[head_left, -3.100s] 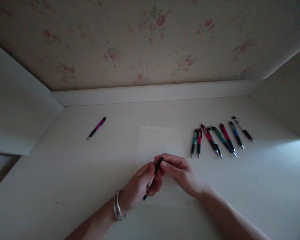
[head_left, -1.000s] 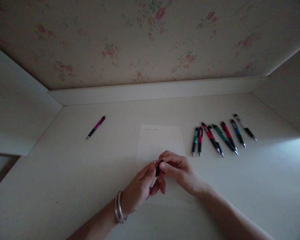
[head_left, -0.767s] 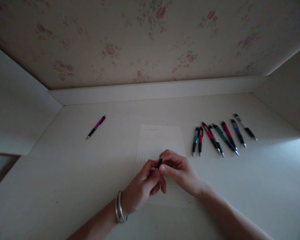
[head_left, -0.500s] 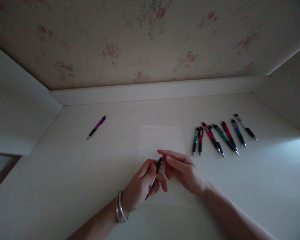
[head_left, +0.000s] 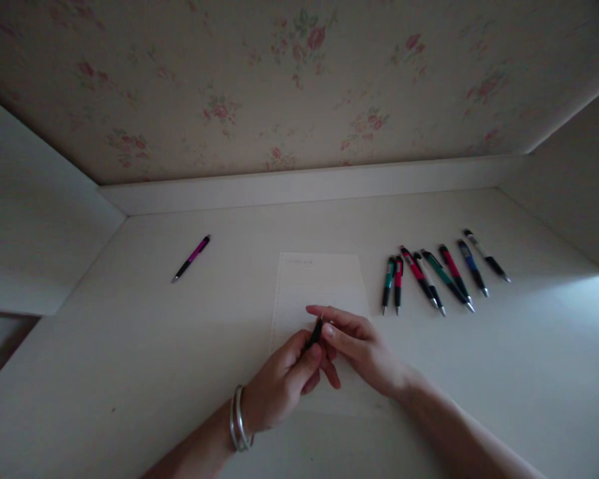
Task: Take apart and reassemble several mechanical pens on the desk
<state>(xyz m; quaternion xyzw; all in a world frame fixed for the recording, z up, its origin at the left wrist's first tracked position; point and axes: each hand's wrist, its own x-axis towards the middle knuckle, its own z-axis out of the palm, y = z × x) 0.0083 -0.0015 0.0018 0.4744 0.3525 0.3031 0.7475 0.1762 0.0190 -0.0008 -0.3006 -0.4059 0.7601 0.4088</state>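
My left hand (head_left: pixel 284 379), with two silver bangles at the wrist, is closed around a pen (head_left: pixel 315 334). The pen's dark end and metal tip stick up past the thumb, while the rest is hidden in the palm. At that tip, my right hand (head_left: pixel 362 346) has its thumb pressed beside the pen and its index finger reaching behind it. Its other fingers are curled and partly hidden. Under both hands lies a sheet of lined paper (head_left: pixel 324 279) with a faint line of writing at the top.
Several pens, green, red, white and blue with black grips, lie in a row at the right, among them a blue pen (head_left: pixel 472 267). A purple pen (head_left: pixel 192 258) lies alone at the left. The white desk (head_left: pixel 154 346) ends at a floral-papered wall (head_left: pixel 219 80).
The pen has slid or turned deeper into my left hand, so its lower part no longer shows. My right thumb has moved in closer to the tip. The view has shifted slightly.
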